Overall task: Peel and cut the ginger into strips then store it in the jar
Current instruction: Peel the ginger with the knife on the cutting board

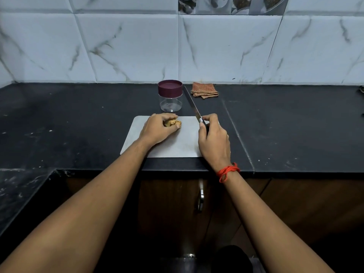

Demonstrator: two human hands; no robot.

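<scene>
A knobbly tan piece of ginger [173,122] lies on the grey cutting board [183,142], and my left hand [157,129] grips it with curled fingers. My right hand [213,138] holds the handle of a long knife [192,105] at the board's right edge; the blade points away toward the wall. Just behind the board stands a clear plastic jar [170,96] with its maroon lid on; nothing shows inside it.
A folded orange checked cloth [204,90] lies near the tiled wall, right of the jar. The black countertop [78,125] stretches left and right, with a seam right of the board. A cabinet door handle [201,196] is below the counter edge.
</scene>
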